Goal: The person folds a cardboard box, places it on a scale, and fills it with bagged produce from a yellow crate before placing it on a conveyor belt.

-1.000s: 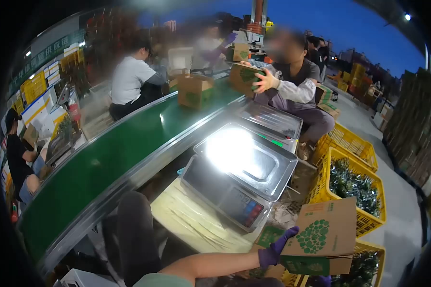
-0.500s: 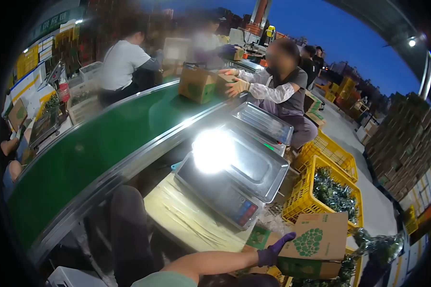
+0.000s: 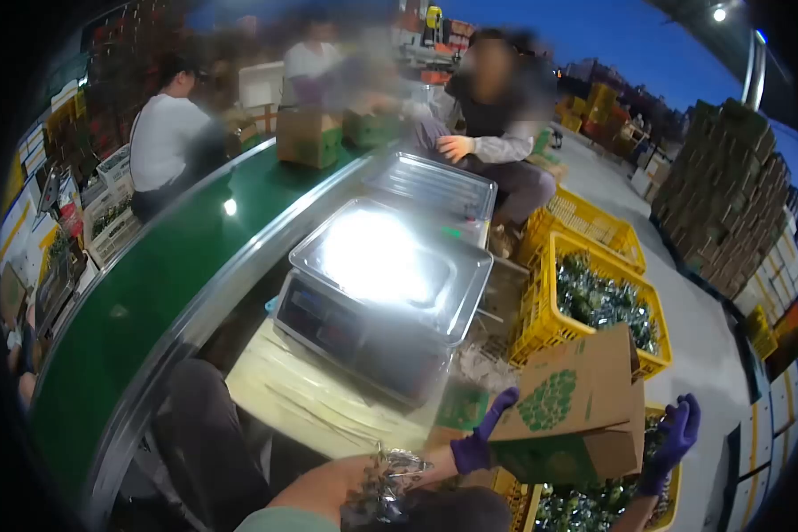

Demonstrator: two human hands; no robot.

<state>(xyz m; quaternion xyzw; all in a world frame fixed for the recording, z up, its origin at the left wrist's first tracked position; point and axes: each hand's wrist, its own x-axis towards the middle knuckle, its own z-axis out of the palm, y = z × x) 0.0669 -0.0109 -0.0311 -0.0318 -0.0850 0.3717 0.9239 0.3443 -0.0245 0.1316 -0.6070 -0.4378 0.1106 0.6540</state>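
My left hand (image 3: 481,436), in a purple glove, grips the left side of a cardboard box (image 3: 550,403) with a green printed pattern. Its thumb points up along the side, and the other fingers are hidden by the box. The box is tilted, with flaps standing open on its right. Just right of those flaps is my right hand (image 3: 674,441), also purple-gloved, its fingers raised and apart with nothing in them. A clear-wrapped bundle of greens (image 3: 386,483) overlaps my left forearm. Below the box, a yellow crate (image 3: 521,507) contains more wrapped greens.
A metal-topped scale (image 3: 363,372) stands on a pale yellow stack (image 3: 301,395) before me. Left of it runs a green conveyor belt (image 3: 142,328) carrying a cardboard box (image 3: 309,139). Another crate of greens (image 3: 528,306) stands right. Co-workers sit around the belt.
The view has turned right. My right hand has come up beside the box; the wrapped greens near it are gone, and a bundle now shows over my left forearm. The co-worker's hand has lowered.
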